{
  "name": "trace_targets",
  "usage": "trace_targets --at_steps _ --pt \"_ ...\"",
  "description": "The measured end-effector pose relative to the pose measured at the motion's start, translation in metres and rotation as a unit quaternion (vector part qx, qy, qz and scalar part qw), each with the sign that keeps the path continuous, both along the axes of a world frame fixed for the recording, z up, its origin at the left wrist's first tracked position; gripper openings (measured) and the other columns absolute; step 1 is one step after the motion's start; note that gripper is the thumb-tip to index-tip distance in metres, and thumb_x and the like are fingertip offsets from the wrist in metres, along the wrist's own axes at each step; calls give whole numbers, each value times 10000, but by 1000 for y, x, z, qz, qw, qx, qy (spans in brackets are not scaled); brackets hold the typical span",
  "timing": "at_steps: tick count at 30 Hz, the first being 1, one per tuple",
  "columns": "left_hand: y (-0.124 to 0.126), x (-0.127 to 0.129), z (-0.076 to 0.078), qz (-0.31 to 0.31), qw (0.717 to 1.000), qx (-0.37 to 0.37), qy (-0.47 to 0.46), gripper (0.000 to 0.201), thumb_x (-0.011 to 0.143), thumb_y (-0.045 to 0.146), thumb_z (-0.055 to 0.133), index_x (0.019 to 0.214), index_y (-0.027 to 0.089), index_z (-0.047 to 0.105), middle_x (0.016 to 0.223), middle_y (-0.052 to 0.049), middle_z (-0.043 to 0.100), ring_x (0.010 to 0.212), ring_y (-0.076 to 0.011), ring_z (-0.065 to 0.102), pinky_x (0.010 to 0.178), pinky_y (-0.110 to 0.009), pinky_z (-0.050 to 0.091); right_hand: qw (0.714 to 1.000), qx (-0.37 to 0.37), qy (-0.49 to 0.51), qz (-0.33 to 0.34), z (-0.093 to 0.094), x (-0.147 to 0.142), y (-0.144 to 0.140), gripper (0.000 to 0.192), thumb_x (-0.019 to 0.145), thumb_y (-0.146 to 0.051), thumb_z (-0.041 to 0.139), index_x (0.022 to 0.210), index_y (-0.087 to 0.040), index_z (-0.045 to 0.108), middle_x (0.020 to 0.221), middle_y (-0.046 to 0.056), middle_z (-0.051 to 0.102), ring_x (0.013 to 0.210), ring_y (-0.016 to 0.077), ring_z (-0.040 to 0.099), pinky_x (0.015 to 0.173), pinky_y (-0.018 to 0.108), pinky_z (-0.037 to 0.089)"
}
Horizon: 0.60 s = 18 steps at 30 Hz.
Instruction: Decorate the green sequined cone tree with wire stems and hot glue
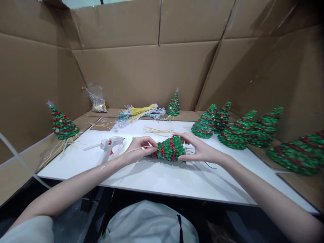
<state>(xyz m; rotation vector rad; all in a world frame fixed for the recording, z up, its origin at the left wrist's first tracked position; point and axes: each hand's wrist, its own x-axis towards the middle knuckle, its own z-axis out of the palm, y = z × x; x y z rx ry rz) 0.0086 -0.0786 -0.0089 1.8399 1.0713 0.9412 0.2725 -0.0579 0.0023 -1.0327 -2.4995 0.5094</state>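
The tree lay on its side on the white worktop, tip to the left, held between both hands. The left hand had its grip pinched on a yellow strand right at the tree's tip; the right hand had its grip cupped around the wide base, fingers spread over the rim. Judging by how things lay, this tree already carried its green cover and red garland, and what seemed left was the work at its tip, where no star was visible. A glue gun rested just to the left of the left hand, near at hand. A fair part of the batch looked done: one upright tree stood at the left with a star on top, a small one stood at the back, and a row of trees lay tilted along the right side. A bundle of strands lay at the back, a few loose strands between it and the hands, and a clear bag in the far left corner. Cardboard walls closed the worktop in. No brand, label or writing could be read anywhere; the gun's red mark was too small to tell.
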Motion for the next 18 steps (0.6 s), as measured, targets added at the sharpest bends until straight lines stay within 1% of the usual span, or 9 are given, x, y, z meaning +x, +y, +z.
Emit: trace_targets --at_steps 1,4,8,12,18 --pt "0 0 0 3 1000 16 10 109 738 225 618 786 130 644 792 -35 633 662 -99 551 619 -200 435 1000 0 1 2 -1 0 0 738 699 -542 615 1335 -274 354 1046 79 494 906 222 483 814 365 436" --pt "-1 -2 1 7 995 94 43 99 749 187 596 776 136 676 804 -49 643 711 -116 563 646 -211 433 1000 1 6 6 -3 1 1 741 700 -542 613 1338 -275 346 1064 83 497 911 226 483 821 372 431" --pt "0 -5 -1 -4 984 171 59 117 765 176 577 793 145 687 818 -59 634 710 -122 568 636 -223 438 1000 -2 12 7 -5 2 2 751 696 -542 616 1343 -273 344 1073 88 501 908 230 485 821 378 430" --pt "0 -8 -3 -19 976 206 75 120 782 174 557 788 155 675 808 -52 632 697 -118 565 653 -230 447 1000 1 19 9 -5 1 2 751 695 -554 608 1343 -277 348 1069 90 508 904 234 490 816 389 434" --pt "-3 -6 -1 -35 962 245 113 127 779 129 539 835 154 650 767 -28 634 648 -97 532 660 -220 431 1000 2 17 6 -4 1 1 749 690 -543 621 1335 -266 361 1056 88 510 902 229 487 812 376 434"
